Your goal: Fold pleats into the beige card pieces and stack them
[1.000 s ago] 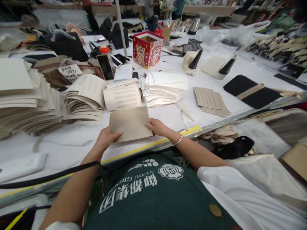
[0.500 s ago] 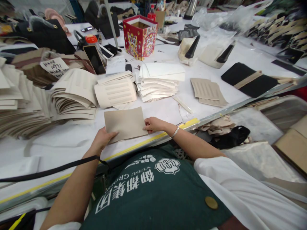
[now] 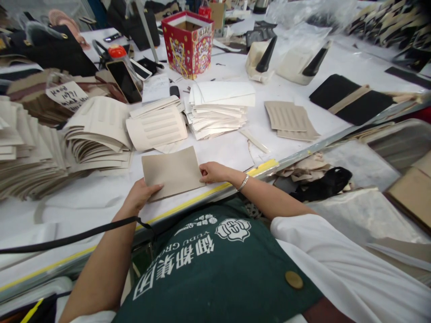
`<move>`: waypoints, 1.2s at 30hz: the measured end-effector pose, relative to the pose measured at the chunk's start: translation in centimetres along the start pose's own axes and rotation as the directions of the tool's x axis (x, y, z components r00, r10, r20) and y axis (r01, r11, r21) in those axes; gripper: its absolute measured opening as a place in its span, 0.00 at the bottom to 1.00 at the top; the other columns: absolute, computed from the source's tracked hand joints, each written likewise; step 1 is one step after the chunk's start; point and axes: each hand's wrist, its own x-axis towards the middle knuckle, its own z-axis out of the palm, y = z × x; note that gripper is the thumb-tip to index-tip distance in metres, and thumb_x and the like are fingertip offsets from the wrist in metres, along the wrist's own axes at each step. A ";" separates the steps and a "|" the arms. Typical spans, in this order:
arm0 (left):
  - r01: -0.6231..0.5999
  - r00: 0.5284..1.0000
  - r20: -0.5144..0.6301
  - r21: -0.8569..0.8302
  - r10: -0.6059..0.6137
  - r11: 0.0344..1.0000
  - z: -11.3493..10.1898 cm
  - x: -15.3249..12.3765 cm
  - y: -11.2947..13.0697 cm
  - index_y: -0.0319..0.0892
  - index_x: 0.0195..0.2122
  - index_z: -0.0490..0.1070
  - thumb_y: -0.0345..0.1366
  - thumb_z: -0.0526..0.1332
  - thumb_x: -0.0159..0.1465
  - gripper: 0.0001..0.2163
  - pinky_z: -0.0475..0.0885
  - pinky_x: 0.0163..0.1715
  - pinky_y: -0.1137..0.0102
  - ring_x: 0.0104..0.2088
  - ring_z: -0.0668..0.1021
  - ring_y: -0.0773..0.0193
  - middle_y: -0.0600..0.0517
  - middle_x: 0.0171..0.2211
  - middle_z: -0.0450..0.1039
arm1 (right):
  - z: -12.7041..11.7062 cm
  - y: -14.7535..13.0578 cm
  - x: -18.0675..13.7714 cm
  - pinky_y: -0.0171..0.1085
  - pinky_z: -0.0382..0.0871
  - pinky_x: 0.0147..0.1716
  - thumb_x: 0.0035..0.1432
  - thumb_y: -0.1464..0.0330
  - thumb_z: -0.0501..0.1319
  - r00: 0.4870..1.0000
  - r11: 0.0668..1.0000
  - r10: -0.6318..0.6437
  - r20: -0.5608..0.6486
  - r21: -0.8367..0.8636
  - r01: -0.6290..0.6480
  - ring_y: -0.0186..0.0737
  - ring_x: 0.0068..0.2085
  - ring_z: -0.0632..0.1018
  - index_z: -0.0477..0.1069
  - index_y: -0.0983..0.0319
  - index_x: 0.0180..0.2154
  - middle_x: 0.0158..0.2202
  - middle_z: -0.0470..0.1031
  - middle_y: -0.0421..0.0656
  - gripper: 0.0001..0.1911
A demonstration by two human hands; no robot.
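Note:
A beige rectangular leather panel [image 3: 171, 170] lies on the white table [image 3: 84, 197] near its front edge. My left hand [image 3: 141, 194] grips the panel's lower left corner, thumb on top. My right hand [image 3: 213, 172] pinches the panel's right edge with closed fingers; a silver bracelet sits on that wrist. Just behind the panel are a cream panel with slots [image 3: 158, 128] and a stack of white cut pieces [image 3: 218, 110].
Tall fanned stacks of cream and tan pieces [image 3: 43, 143] fill the left. Beige ribbed pieces [image 3: 289, 119] and a black piece with a tan strip [image 3: 350, 99] lie at the right. A red printed box [image 3: 188, 42], a phone [image 3: 124, 81] and black bags stand behind. Bins sit beyond the table's right edge.
The camera has tipped slightly, so the scene sits higher in view. Both hands keep their hold on the beige panel, which has hardly shifted on the table.

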 end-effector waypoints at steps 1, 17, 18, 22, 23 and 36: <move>-0.001 1.000 0.001 0.009 0.001 1.000 0.0 0.0 -0.1 0.39 0.39 0.71 0.38 0.69 0.41 0.23 0.71 0.43 0.65 0.40 0.77 0.55 0.48 0.38 0.76 | 0.0 0.0 0.0 0.30 0.60 0.25 0.47 0.71 0.59 1.000 0.999 -0.006 -0.015 -0.032 0.006 0.34 0.25 0.73 0.69 0.65 0.31 0.24 0.75 0.41 0.06; -0.016 0.999 -0.048 0.049 0.019 0.999 0.4 -0.2 -0.2 0.39 0.40 0.70 0.39 0.68 0.41 0.23 0.72 0.40 0.67 0.40 0.77 0.55 0.48 0.39 0.76 | 0.6 -0.9 -0.8 0.32 0.56 0.28 0.50 0.69 0.58 0.991 0.958 -0.061 -0.121 -0.287 0.024 0.39 0.33 0.73 0.69 0.64 0.33 0.33 0.75 0.45 0.07; -0.024 0.998 -0.053 0.070 0.028 0.997 0.4 -0.2 -0.3 0.39 0.40 0.70 0.39 0.68 0.41 0.23 0.72 0.40 0.66 0.40 0.77 0.54 0.48 0.39 0.76 | 0.7 -0.9 -0.8 0.32 0.56 0.28 0.51 0.69 0.58 0.991 0.955 -0.055 -0.125 -0.296 0.016 0.39 0.33 0.73 0.69 0.64 0.34 0.33 0.75 0.45 0.07; -0.083 0.995 -0.034 0.234 0.094 0.969 -0.1 -0.5 -0.1 0.37 0.41 0.70 0.43 0.67 0.41 0.25 0.71 0.41 0.64 0.40 0.76 0.52 0.47 0.39 0.76 | 1.3 -1.0 -0.8 0.33 0.55 0.27 0.52 0.68 0.57 0.990 0.940 -0.026 -0.142 -0.340 -0.024 0.40 0.32 0.73 0.69 0.63 0.34 0.33 0.76 0.46 0.08; -0.104 0.993 -0.018 0.293 0.114 0.950 -0.3 -0.6 0.0 0.37 0.41 0.70 0.43 0.66 0.42 0.25 0.70 0.41 0.64 0.40 0.76 0.52 0.46 0.39 0.76 | 1.5 -1.0 -0.8 0.33 0.55 0.27 0.52 0.68 0.56 0.989 0.936 -0.021 -0.143 -0.350 -0.031 0.40 0.32 0.73 0.69 0.63 0.34 0.32 0.75 0.46 0.07; -0.201 0.975 0.046 0.596 0.217 0.778 -2.2 -0.4 -2.2 0.37 0.44 0.69 0.39 0.59 0.48 0.21 0.69 0.39 0.66 0.39 0.75 0.54 0.48 0.39 0.75 | 2.2 -0.8 -0.6 0.31 0.55 0.27 0.52 0.68 0.56 0.990 0.929 -0.017 -0.142 -0.369 -0.037 0.37 0.29 0.72 0.67 0.63 0.32 0.29 0.74 0.43 0.05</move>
